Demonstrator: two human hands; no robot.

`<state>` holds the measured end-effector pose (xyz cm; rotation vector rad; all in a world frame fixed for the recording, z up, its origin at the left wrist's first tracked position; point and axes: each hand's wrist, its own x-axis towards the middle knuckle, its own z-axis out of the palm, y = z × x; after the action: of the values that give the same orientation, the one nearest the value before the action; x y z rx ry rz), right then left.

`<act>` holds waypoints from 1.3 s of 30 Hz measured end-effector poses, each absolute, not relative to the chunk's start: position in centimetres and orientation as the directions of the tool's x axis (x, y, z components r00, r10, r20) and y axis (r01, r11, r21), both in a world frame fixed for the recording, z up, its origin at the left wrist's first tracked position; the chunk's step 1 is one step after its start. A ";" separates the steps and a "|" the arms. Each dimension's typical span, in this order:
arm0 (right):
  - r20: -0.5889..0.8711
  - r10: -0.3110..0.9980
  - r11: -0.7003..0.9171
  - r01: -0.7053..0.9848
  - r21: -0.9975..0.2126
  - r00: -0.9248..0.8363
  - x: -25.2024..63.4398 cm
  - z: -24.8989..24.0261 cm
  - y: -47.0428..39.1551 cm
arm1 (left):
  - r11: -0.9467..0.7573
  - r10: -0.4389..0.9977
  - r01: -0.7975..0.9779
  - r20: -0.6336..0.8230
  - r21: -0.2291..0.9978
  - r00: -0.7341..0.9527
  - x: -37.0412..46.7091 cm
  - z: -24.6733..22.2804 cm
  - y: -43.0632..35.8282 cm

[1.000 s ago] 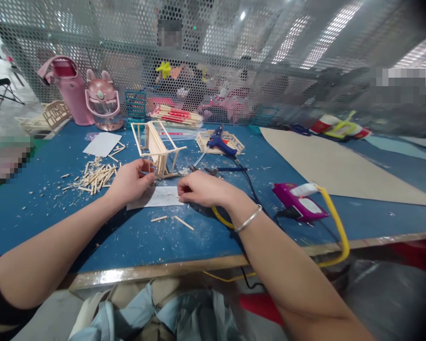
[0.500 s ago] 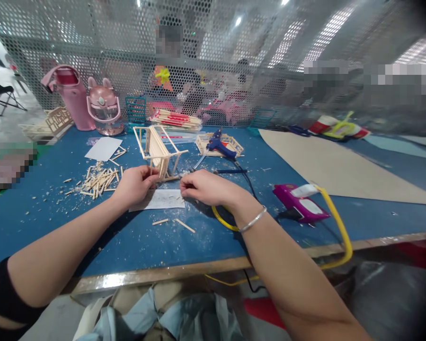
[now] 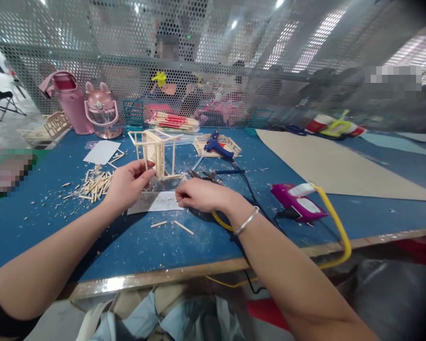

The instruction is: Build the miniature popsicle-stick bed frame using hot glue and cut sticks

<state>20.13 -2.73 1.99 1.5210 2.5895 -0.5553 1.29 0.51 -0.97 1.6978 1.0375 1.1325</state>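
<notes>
We likely steady the pale wooden-stick frame [image 3: 159, 161], left hand [image 3: 128, 183] pinching. Right hand [image 3: 204, 194], at its four o'clock, curls (load unclear); next needs gentleness.

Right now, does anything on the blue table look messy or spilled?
Yes: pale crumbs are scattered untidily over the blue table, around the pile of short sticks beside the left hand, like a spill.

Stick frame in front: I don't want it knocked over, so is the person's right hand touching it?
Apart: the head view shows a strip of blue table between the right hand and the stick frame.
</notes>
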 end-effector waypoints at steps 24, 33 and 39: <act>0.580 0.722 0.676 0.567 -0.471 -0.378 18.9 4.0 -5.1 | -0.148 0.947 -0.169 0.189 0.974 0.260 2.0 -0.1 -1.7; 0.708 0.546 0.680 0.731 -0.062 -0.448 17.6 2.6 -3.7 | -0.153 0.933 -0.169 0.199 0.974 0.301 2.0 0.1 -1.7; 0.664 0.543 0.649 0.759 0.057 -0.515 17.4 2.7 -3.9 | -0.099 0.934 -0.230 0.170 0.968 0.314 1.7 0.6 -1.7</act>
<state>17.38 -3.87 2.72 1.5162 3.3886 0.6880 1.72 -1.67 0.58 1.2900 0.7390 1.1449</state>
